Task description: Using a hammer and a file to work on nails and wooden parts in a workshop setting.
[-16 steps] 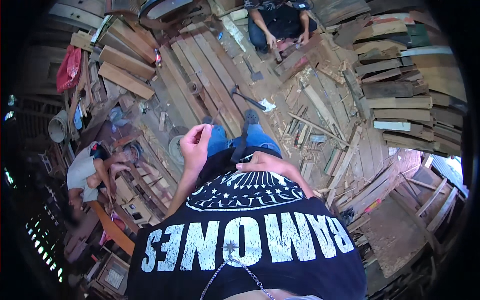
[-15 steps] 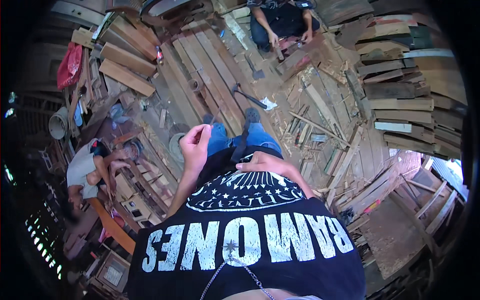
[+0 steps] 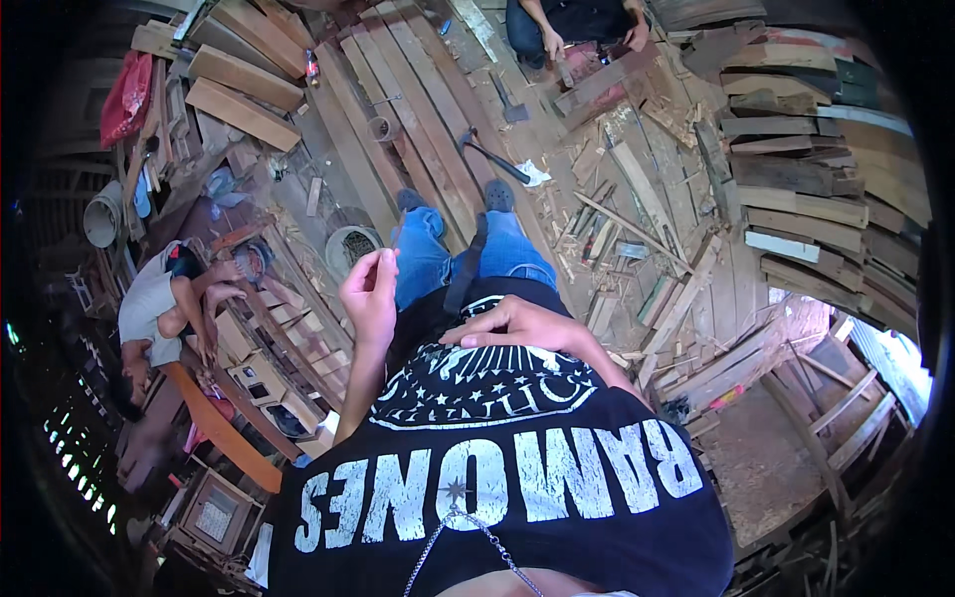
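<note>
My left hand [image 3: 370, 298] is raised in front of my left thigh, thumb and fingertips pinched together. A thin, slender piece [image 3: 399, 237] pokes up from the pinch, too small to name. My right hand [image 3: 522, 326] lies across the front of my black printed shirt [image 3: 637, 537], its fingers stretched out and resting on the cloth. Just beyond those fingers a dark strap [image 3: 466, 277] hangs down between my legs, over blue jeans [image 3: 517, 254]. Nothing shows in the right hand.
Long planks [image 3: 418, 109] run ahead of my feet, with a long-handled tool [image 3: 494, 159] lying by them. A bucket [image 3: 350, 245] stands left of my legs. One person [image 3: 149, 308] squats at the left, another [image 3: 572, 30] sits ahead. Stacked wood [image 3: 796, 199] rises at the right.
My left hand has shifted left, still pinched. The right hand's fingers have straightened and lie flatter on the shirt. The view has tilted slightly, showing more of the bucket.
</note>
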Tool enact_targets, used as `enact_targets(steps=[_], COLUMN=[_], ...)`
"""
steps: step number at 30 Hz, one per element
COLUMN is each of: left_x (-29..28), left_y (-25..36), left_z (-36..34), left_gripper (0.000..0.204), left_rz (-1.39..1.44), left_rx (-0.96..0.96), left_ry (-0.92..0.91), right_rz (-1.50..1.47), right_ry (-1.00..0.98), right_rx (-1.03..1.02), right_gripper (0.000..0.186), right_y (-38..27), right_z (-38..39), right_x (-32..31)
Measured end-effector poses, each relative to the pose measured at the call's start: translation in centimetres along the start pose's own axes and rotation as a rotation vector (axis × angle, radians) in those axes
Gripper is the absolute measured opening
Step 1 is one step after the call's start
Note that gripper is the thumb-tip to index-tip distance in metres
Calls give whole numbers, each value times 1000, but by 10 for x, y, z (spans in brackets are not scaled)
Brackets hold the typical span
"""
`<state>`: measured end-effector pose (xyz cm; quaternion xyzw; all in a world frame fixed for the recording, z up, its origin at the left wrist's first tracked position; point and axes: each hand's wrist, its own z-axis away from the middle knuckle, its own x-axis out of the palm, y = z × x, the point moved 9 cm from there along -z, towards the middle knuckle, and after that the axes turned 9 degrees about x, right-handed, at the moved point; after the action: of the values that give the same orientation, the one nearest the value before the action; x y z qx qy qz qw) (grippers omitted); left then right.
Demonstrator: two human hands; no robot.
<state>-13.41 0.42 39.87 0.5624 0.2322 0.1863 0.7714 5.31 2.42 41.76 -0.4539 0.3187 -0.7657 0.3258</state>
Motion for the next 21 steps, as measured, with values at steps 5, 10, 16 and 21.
enact_targets(steps=[5,10,16,21], left_x=[-6,-18,-31,-51], left_y=[-2,2,-5,-38], left_z=[8,8,4,-1], left_gripper=[20,19,18,19], left_rz=[-17,21,37,0], left_rx=[-8,24,32,13], left_ry=[0,0,-55,-118], right_rz=[169,176,139,289], right_ry=[-12,-42,-97,-96], right_rx=[-91,19,213,289], right_gripper=[40,57,54,35], right_y=[-12,7,27,58], right_z=[7,1,-2,5], right_x=[14,28,46,62])
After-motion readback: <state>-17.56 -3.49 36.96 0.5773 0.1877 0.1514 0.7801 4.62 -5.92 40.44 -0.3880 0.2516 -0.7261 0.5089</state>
